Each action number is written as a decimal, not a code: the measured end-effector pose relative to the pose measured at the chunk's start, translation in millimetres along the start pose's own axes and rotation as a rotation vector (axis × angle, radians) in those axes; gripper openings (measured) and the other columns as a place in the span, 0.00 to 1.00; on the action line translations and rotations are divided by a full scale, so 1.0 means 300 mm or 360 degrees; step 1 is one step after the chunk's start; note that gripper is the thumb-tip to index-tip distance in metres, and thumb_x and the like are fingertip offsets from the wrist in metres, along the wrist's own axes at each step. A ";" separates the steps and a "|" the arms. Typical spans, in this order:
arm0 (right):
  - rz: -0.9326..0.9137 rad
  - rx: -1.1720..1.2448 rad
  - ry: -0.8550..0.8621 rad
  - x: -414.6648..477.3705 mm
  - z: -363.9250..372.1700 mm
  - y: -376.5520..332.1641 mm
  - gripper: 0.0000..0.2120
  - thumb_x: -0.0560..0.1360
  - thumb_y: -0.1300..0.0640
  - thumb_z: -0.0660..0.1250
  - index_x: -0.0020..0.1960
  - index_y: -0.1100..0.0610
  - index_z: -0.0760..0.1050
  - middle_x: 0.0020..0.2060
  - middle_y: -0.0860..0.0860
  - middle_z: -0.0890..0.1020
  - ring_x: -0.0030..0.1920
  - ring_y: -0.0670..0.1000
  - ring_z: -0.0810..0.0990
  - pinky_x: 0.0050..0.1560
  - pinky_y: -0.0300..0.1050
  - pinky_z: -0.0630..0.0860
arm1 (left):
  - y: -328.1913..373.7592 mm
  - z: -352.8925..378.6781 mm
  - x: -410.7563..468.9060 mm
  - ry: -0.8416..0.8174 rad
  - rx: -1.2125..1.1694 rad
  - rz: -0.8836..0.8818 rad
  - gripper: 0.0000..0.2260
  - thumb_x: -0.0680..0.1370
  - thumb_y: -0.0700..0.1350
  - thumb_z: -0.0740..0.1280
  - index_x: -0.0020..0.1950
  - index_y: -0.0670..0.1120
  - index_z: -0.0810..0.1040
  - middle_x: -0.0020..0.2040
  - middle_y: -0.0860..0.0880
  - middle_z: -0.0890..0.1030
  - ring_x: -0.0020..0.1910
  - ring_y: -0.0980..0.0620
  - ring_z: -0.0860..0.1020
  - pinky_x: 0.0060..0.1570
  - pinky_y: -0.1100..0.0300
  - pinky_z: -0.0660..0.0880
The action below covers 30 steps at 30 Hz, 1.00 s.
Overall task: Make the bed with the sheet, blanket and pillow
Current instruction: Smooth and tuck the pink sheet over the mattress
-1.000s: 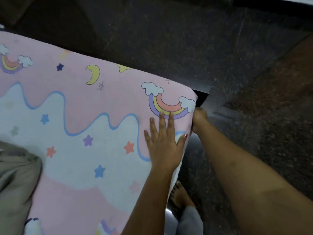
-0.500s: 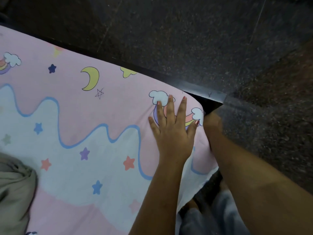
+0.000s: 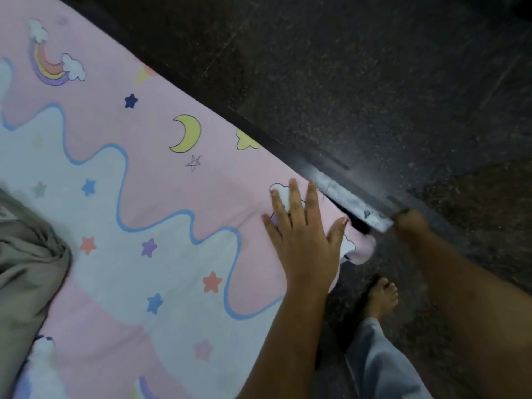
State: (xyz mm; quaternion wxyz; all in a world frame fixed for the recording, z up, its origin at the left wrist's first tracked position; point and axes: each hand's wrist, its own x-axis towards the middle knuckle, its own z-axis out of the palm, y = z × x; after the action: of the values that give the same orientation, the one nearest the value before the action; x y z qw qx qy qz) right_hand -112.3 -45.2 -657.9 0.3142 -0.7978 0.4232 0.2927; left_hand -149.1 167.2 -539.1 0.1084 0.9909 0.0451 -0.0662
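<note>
- Sheet (image 3: 144,226) covers the bed. It is pink and pale blue, with little stars, a yellow moon and rainbows with clouds. It fills the view from 7 o'clock round to 11 o'clock and reaches past the middle.
- Left hand (image 3: 302,243) lies flat on the sheet, close to the corner of the bed. Its fingers are straight and spread wide, pointing to 12 o'clock. It holds nothing and presses down on a cloud and rainbow picture.
- Sheet corner (image 3: 364,249) pokes out past the thumb, at 3 o'clock from the left hand, and droops off the edge of the bed.
- Bed frame (image 3: 354,203) is a dark rail along the far edge of the sheet, running from 11 o'clock down toward 3 o'clock. Its end looks grey and dusty.
- Right hand (image 3: 410,223) is at the end of that rail, at 3 o'clock from the left hand. It is blurry, so I cannot tell if it holds anything.
- Grey-green cloth (image 3: 28,269) lies bunched up on the sheet at 9 o'clock.
- Floor (image 3: 374,82) is dark and speckled, from 12 o'clock round to 4 o'clock.
- Bare foot (image 3: 380,298) stands on the floor beside the bed at 5 o'clock, with a grey trouser leg (image 3: 380,364) nearer to us.
</note>
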 end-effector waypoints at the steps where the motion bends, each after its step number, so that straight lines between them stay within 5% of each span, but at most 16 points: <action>1: 0.0004 0.0002 0.0010 0.010 -0.057 -0.045 0.17 0.80 0.63 0.57 0.65 0.70 0.71 0.62 0.65 0.75 0.63 0.63 0.73 0.52 0.48 0.69 | 0.018 0.001 -0.015 -0.0017 -0.0082 0.0026 0.32 0.76 0.65 0.53 0.76 0.51 0.59 0.77 0.47 0.56 0.76 0.43 0.54 0.70 0.45 0.55; 3: -0.0125 0.0057 0.0116 0.016 -0.125 -0.184 0.18 0.77 0.58 0.60 0.62 0.68 0.74 0.58 0.65 0.77 0.58 0.63 0.76 0.51 0.49 0.70 | 0.050 -0.022 -0.042 -0.0039 -0.0408 0.0086 0.29 0.78 0.63 0.52 0.76 0.50 0.61 0.77 0.48 0.58 0.76 0.48 0.55 0.72 0.52 0.53; 5: -0.0476 0.0114 0.0183 -0.057 -0.129 -0.370 0.16 0.77 0.55 0.61 0.60 0.64 0.74 0.54 0.60 0.78 0.55 0.59 0.76 0.53 0.47 0.70 | 0.061 -0.078 -0.037 -0.0009 -0.1057 -0.0059 0.22 0.80 0.57 0.56 0.71 0.49 0.68 0.70 0.50 0.71 0.70 0.54 0.67 0.70 0.56 0.64; 8: -0.1284 0.0185 0.0199 -0.259 -0.044 -0.648 0.11 0.78 0.63 0.60 0.57 0.63 0.76 0.53 0.59 0.81 0.55 0.58 0.78 0.55 0.44 0.70 | 0.020 -0.185 -0.021 0.0270 -0.1906 -0.0668 0.11 0.80 0.45 0.60 0.59 0.57 0.75 0.51 0.53 0.82 0.49 0.56 0.81 0.48 0.61 0.76; 10: -0.1790 0.0071 0.0136 -0.445 0.061 -0.765 0.11 0.75 0.62 0.59 0.54 0.60 0.77 0.50 0.57 0.81 0.53 0.58 0.78 0.54 0.47 0.71 | -0.058 -0.224 -0.034 0.0815 -0.1758 -0.0985 0.10 0.79 0.43 0.60 0.57 0.54 0.75 0.51 0.52 0.82 0.51 0.57 0.80 0.49 0.64 0.74; 12: -0.2189 -0.0227 -0.0036 -0.631 0.184 -0.790 0.13 0.74 0.60 0.59 0.56 0.57 0.76 0.53 0.55 0.80 0.55 0.59 0.76 0.53 0.52 0.72 | -0.156 -0.206 -0.067 0.1102 -0.1430 -0.1318 0.13 0.79 0.44 0.59 0.63 0.47 0.74 0.60 0.50 0.78 0.61 0.55 0.75 0.59 0.62 0.71; 14: -0.2549 -0.0615 -0.0275 -0.777 0.321 -0.741 0.15 0.76 0.59 0.61 0.62 0.56 0.75 0.60 0.54 0.78 0.58 0.60 0.75 0.55 0.52 0.70 | -0.247 -0.163 -0.136 0.0917 -0.1118 -0.1540 0.21 0.78 0.48 0.57 0.71 0.45 0.68 0.70 0.47 0.70 0.71 0.50 0.65 0.69 0.58 0.60; 17: -0.3011 -0.1154 -0.0671 -0.849 0.470 -0.605 0.18 0.73 0.55 0.63 0.63 0.57 0.77 0.63 0.56 0.78 0.60 0.61 0.77 0.58 0.55 0.72 | -0.300 -0.071 -0.248 0.0196 -0.0645 -0.1560 0.32 0.75 0.58 0.48 0.76 0.44 0.57 0.77 0.46 0.57 0.76 0.46 0.53 0.72 0.51 0.52; 21: -0.3424 -0.1767 -0.0789 -0.739 0.479 -0.514 0.21 0.77 0.48 0.52 0.61 0.48 0.79 0.63 0.49 0.78 0.63 0.54 0.77 0.64 0.54 0.70 | -0.274 0.009 -0.316 0.0209 -0.0372 -0.1522 0.28 0.79 0.58 0.47 0.72 0.43 0.68 0.73 0.44 0.67 0.72 0.43 0.64 0.67 0.39 0.61; 25: -0.3415 -0.2006 -0.0198 -0.574 0.403 -0.798 0.24 0.76 0.43 0.49 0.66 0.46 0.74 0.66 0.49 0.75 0.65 0.56 0.75 0.66 0.55 0.62 | -0.269 0.021 -0.300 0.0273 -0.0334 -0.1580 0.26 0.80 0.58 0.47 0.75 0.50 0.63 0.74 0.47 0.65 0.73 0.45 0.64 0.67 0.42 0.61; 30: -0.2445 -0.1953 0.0430 -0.580 0.350 -1.113 0.25 0.82 0.44 0.43 0.78 0.46 0.47 0.78 0.50 0.50 0.77 0.55 0.47 0.73 0.61 0.43 | -0.265 -0.002 -0.302 0.0292 -0.0402 -0.1620 0.25 0.79 0.56 0.50 0.76 0.51 0.58 0.75 0.47 0.63 0.74 0.46 0.61 0.68 0.42 0.56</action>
State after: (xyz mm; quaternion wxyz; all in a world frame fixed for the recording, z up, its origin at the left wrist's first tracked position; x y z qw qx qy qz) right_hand 71.7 267.3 -511.9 -0.0999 -0.9065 -0.4014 0.0844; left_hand -246.8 238.0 -542.3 0.1767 0.8246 0.5371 -0.0176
